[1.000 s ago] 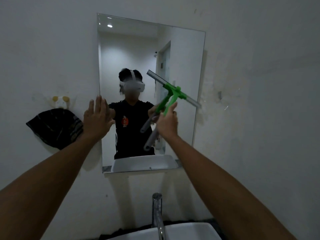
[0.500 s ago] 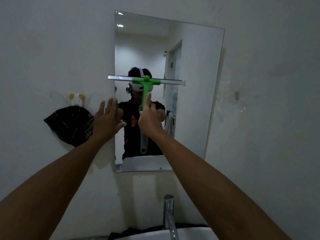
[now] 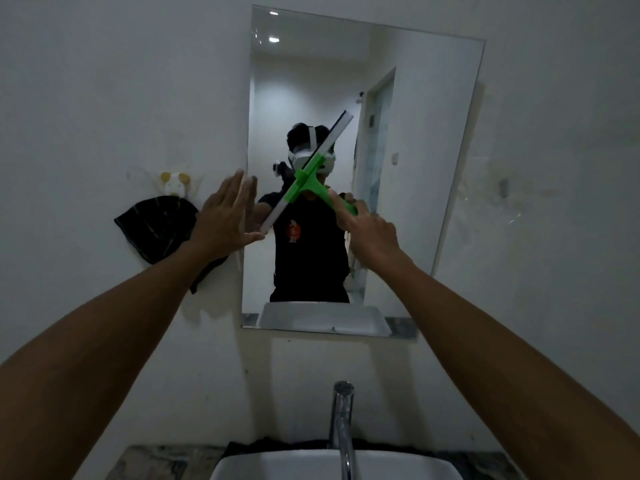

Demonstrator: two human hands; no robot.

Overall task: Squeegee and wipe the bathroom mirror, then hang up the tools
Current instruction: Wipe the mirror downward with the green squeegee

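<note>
A rectangular mirror [image 3: 426,161] hangs on the white wall. My right hand [image 3: 370,233] grips the handle of a green squeegee [image 3: 304,180], whose grey blade runs diagonally from lower left to upper right in front of the glass. My left hand [image 3: 228,216] is flat with fingers spread at the mirror's left edge, and the blade's lower end is right beside its fingers. A dark cloth [image 3: 156,226] hangs from a small wall hook [image 3: 175,181] left of the mirror.
A chrome faucet [image 3: 341,424] rises over a white basin [image 3: 277,465] at the bottom centre, set on a marbled counter [image 3: 145,462]. A small fitting [image 3: 504,187] sticks out of the wall right of the mirror. The mirror reflects a person in black.
The squeegee blade has turned from level to a steep diagonal, its left end dropping toward my left hand. My right hand has shifted right and down, and the view has tilted so the basin shows more.
</note>
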